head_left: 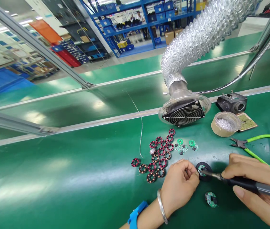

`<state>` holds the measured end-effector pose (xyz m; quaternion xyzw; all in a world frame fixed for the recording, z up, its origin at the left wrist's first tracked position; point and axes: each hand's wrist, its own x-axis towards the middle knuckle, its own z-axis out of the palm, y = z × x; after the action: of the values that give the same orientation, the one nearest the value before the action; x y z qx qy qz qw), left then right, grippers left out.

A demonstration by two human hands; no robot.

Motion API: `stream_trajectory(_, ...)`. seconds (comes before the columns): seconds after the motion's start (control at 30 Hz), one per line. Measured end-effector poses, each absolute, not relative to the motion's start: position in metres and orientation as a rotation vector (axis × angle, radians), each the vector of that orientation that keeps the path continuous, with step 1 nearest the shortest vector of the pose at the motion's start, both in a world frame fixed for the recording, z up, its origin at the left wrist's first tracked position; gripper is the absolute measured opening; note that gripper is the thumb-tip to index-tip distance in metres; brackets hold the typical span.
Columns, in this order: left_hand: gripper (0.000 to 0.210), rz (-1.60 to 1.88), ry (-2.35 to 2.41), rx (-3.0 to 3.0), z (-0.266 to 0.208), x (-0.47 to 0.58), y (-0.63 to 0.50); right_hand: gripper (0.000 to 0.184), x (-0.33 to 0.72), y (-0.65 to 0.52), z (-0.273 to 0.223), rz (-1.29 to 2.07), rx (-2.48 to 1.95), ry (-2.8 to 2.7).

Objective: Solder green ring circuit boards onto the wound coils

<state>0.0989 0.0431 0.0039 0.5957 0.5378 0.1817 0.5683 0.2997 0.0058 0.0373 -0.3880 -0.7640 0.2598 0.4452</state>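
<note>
My right hand [251, 187] grips a soldering iron [244, 183] like a pen. The iron's tip rests at a small round green circuit board [202, 170] sitting in a black ring [207, 178]. Beside that ring's left edge, my left hand [181, 181] is closed with thumb and fingertips pinched together; whatever lies between them is hidden. A second round circuit board [211, 199] lies on the green tabletop just below, nearer to me. Several small motor stators with red or copper windings [161, 152] stand grouped left of my left hand.
A fan-fronted extractor hood [184, 113] hangs from a silver duct [197, 47] at the back. To the right are a round tub [225, 124], a black metal holder [232, 102] and green-handled cutters [242, 143]. Small green boards [181, 148] and a thin wire [141, 127] are nearby.
</note>
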Motion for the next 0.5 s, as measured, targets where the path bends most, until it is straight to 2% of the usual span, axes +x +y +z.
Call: stream_trajectory(0.5, 0.009, 0.426, 1.266, 1.381, 0.007, 0.100, 0.042, 0.022, 0.305, 0.005, 0.040, 0.679, -0.974, -1.912)
